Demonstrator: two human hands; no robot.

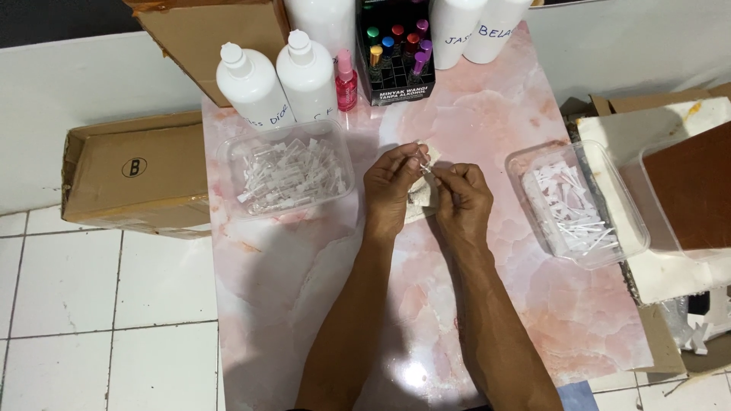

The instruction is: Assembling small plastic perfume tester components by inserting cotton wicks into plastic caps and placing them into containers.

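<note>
Pink marbled tabletop [487, 114] fills our view. Near its centre our left hand [390, 190] and right hand [462, 199] pinch one tiny clear vial [423, 164], slim and glassy, between fingertips, with a clear tray [228, 156] of similar vials at nine o'clock.

Small clear vial [423, 161], pinched upright.

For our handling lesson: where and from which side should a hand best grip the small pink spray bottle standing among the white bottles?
Probably grip the small pink spray bottle round its body, coming from the front: it stands upright, a tall white bottle and a black rack crowd its sides.
</note>
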